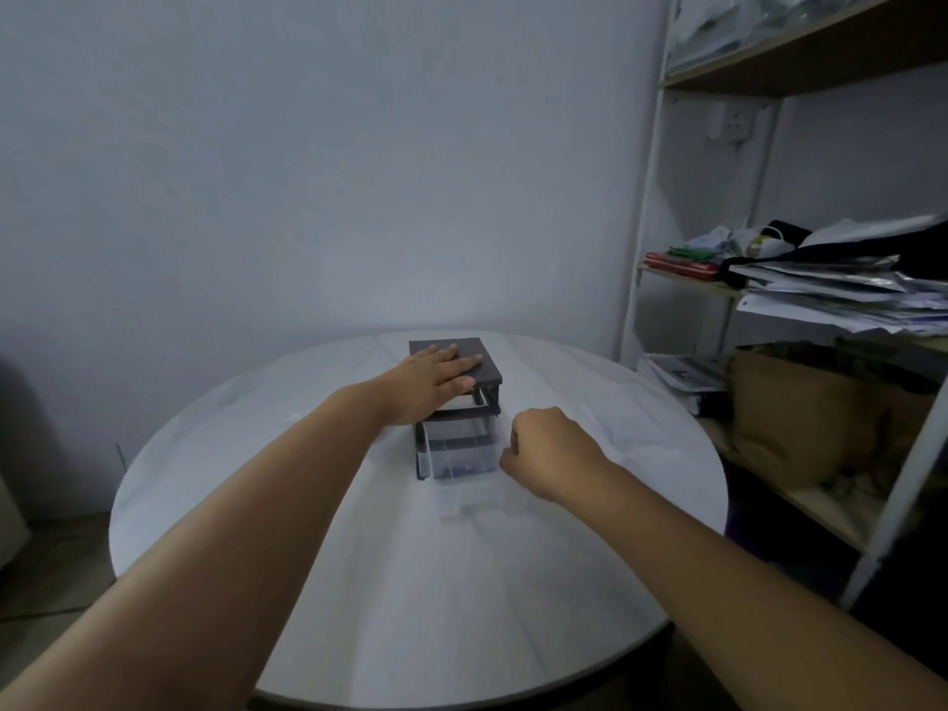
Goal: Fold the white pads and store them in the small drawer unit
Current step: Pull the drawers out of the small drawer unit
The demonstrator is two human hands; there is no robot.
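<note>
Risk: overpulled clear drawer dropping out. We saw left hand flat atop drawer unit, right hand curled, grip unclear.

L grip bare, R grip bare, both forearms bare

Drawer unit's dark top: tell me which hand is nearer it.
Left. The left hand rests flat on the dark top; the right hand is lower and nearer the camera, curled at the right of the pulled-out clear drawer.
</note>
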